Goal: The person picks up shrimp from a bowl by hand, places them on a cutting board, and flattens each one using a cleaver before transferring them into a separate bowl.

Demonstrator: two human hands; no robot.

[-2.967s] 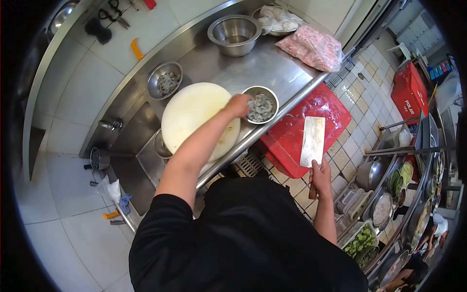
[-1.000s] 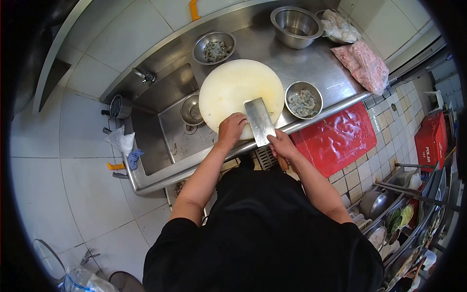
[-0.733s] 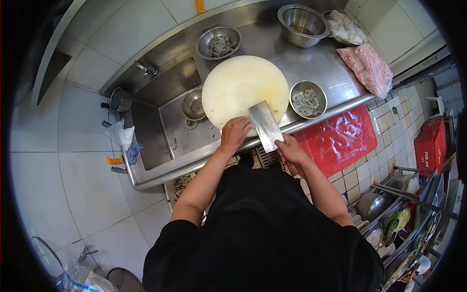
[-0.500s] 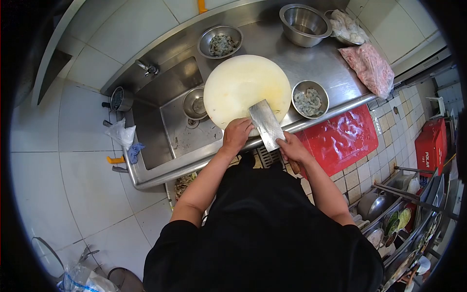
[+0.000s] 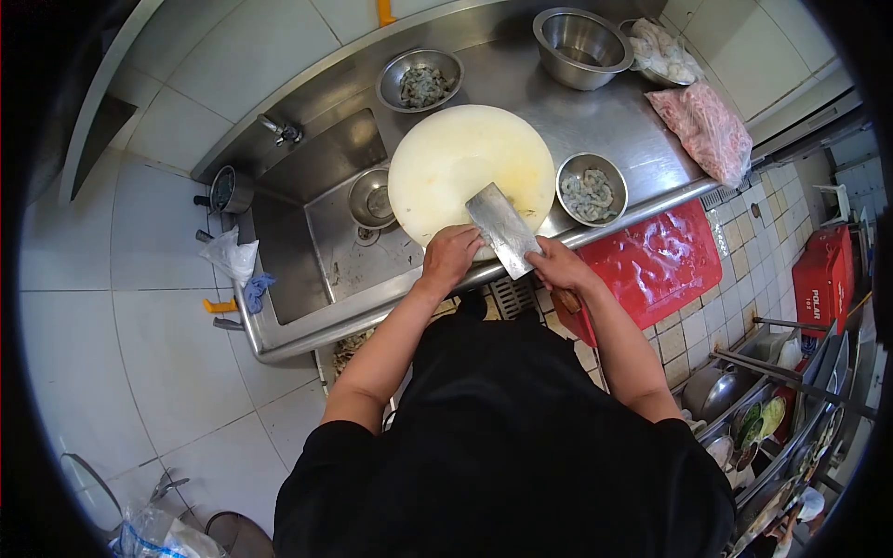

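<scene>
My right hand (image 5: 560, 266) is wrapped round the cleaver (image 5: 500, 228), gripping it where the wooden handle meets the wide blade. The blade lies slanted over the near edge of the round white cutting board (image 5: 465, 153). Beside the blade's left side, my left hand (image 5: 452, 253) rests at the board's near edge with its fingers curled together; what they hold, if anything, is hidden. Close to the board's right side stands a steel bowl of peeled shrimp (image 5: 592, 191). A second bowl of darker, greyish shrimp (image 5: 424, 86) sits behind the board.
Left of the board is a steel sink (image 5: 307, 214) holding a small bowl (image 5: 374, 199). An empty steel bowl (image 5: 582, 48) and a bag of pink meat (image 5: 702, 130) are at the counter's right. Below the counter's front edge lies a red board (image 5: 665, 265).
The cleaver has shifted slightly left and tilted more, its handle swinging a little to the right. My left hand stays in nearly the same place by the board's edge.
</scene>
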